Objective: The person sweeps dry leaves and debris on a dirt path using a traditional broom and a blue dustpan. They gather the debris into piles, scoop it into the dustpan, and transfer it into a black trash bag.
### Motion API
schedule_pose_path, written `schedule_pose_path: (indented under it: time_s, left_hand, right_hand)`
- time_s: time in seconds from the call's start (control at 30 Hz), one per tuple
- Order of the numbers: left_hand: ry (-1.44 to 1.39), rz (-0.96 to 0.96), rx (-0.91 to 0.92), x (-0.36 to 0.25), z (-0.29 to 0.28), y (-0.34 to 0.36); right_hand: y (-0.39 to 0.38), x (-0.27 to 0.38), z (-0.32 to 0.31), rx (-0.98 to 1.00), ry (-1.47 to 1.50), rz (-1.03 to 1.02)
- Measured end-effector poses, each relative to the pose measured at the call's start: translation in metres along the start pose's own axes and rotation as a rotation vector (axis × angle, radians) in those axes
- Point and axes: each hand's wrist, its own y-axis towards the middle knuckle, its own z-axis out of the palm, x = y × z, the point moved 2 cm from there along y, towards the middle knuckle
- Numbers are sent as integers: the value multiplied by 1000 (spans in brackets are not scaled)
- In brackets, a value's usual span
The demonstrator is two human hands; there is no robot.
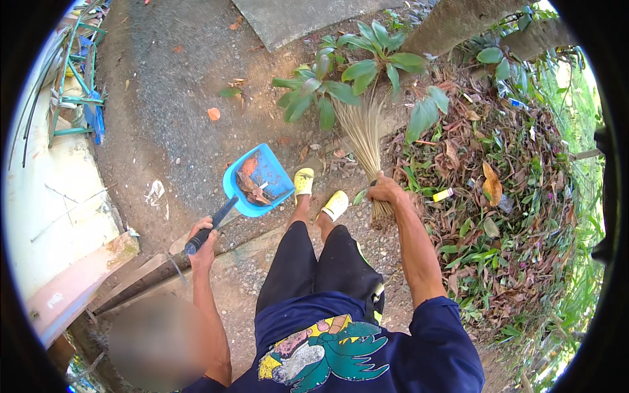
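Left hand [203, 237] gripping light-looking blue plastic dustpan's [274, 174] black handle [225, 213] | right hand [386, 189] clasping springy-looking tan-bristle broom [365, 139], right of dustpan

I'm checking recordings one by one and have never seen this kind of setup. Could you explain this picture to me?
There's no machine here, just a person's two bare hands. The picture comes from a wide fisheye camera worn on the head, looking down, so edges bend and the rim is dark. The left hand holds the handle of a blue dustpan with dry leaves in it. The right hand grips a pale stick broom, its bristles pointing away from the person. Below are bare ground, yellow clogs on the feet and, to the right, a leaf-covered patch.
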Motion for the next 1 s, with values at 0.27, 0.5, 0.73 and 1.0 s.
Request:
schedule_pose_path:
  time_s: [0.27, 0.5, 0.73, 1.0]
  left_hand:
    - [-144, 19, -7, 30, -18, 16]
    - [-58, 127, 31, 22, -26, 49]
    - [-50, -8, 3, 28, -81, 58]
    - [-66, -63, 14, 44, -127, 92]
  right_hand:
    - [-140, -14, -3, -46, 49, -155]
    - [-36, 74, -44, -170, 226, -150]
    - [-129, 204, -42, -182, -72, -79]
    - [-286, 263, -25, -28, 50, -171]
